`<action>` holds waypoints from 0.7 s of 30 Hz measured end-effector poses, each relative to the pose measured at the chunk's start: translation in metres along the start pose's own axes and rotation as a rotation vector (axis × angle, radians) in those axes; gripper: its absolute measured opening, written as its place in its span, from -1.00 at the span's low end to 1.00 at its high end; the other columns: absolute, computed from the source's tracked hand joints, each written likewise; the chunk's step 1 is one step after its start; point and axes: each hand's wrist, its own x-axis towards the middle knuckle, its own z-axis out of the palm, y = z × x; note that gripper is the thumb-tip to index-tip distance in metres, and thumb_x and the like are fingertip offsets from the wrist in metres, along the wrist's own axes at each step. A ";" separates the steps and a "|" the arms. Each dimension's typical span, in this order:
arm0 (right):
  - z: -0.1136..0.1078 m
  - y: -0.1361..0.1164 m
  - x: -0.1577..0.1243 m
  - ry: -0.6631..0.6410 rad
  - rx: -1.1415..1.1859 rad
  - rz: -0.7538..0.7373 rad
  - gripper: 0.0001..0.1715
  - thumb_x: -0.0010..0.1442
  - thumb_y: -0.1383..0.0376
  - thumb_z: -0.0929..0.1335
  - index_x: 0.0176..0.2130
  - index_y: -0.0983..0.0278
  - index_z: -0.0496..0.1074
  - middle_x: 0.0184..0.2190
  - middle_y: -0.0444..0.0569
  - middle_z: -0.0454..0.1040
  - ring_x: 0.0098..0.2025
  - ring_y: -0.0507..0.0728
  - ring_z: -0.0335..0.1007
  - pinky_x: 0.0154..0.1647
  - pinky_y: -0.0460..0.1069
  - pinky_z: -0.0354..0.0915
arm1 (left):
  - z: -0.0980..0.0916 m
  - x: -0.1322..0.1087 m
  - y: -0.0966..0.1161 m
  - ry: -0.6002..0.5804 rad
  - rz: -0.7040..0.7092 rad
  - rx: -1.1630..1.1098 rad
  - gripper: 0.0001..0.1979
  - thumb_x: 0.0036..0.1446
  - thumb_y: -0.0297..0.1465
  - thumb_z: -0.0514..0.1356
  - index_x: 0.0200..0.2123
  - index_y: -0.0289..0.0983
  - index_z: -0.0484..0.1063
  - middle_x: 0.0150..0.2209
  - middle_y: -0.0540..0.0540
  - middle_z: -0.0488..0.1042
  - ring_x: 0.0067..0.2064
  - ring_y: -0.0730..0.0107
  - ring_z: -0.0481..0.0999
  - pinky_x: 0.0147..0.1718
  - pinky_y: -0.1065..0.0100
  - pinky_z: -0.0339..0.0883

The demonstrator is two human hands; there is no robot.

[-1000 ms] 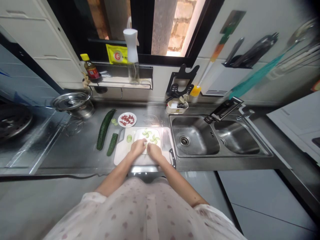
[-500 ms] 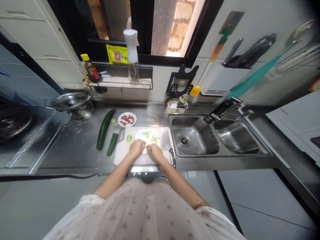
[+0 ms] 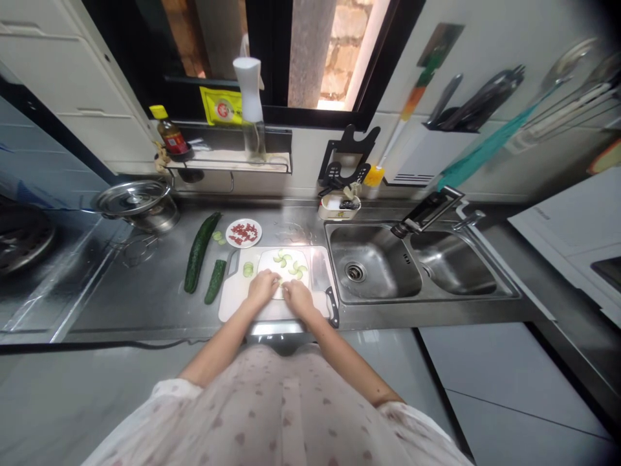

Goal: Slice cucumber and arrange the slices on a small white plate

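My left hand [image 3: 262,287] and my right hand [image 3: 297,298] are close together over the near part of a white plate [image 3: 265,260]. Both have their fingers closed around something small and pale green, mostly hidden by the fingertips. Curved cucumber slices [image 3: 282,259] form a pinwheel on the plate, with a second pinwheel [image 3: 297,270] to its right. The plate rests on a white cutting board [image 3: 233,299]. A small stack of cucumber slices [image 3: 248,268] lies on the board left of the plate. A knife with a black handle [image 3: 332,306] is at the board's right edge.
Left of the board lie a long cucumber [image 3: 201,252] and a shorter piece [image 3: 215,282]. Behind are loose slices [image 3: 218,237] and a saucer of red bits [image 3: 244,233]. A lidded steel pot [image 3: 145,204] stands at the left, a double sink [image 3: 378,262] at the right.
The whole view has shifted slightly, so the counter items appear a little further left. Both hands stay over the plate with their fingers closed, with only slight finger movement.
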 end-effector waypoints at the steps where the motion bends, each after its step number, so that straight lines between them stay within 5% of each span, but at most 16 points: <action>1: 0.001 0.001 -0.001 0.016 0.015 -0.006 -0.64 0.34 0.31 0.16 -0.02 0.27 0.44 -0.14 0.07 0.43 -0.09 0.12 0.29 -0.12 -0.06 0.13 | 0.000 0.000 0.000 0.005 0.001 -0.005 -0.73 0.22 -0.37 0.07 -0.09 -0.20 0.51 -0.16 -0.13 0.44 -0.09 0.29 0.39 -0.12 0.35 0.22; 21: 0.001 -0.001 -0.001 -0.002 -0.013 0.004 -0.65 0.35 0.29 0.16 -0.08 0.26 0.48 -0.17 0.07 0.41 -0.12 0.13 0.27 -0.15 -0.06 0.13 | 0.010 0.003 0.000 -0.031 -0.007 0.016 -0.76 0.22 -0.31 0.09 -0.13 -0.22 0.49 -0.15 -0.14 0.43 -0.07 0.26 0.38 -0.11 0.34 0.20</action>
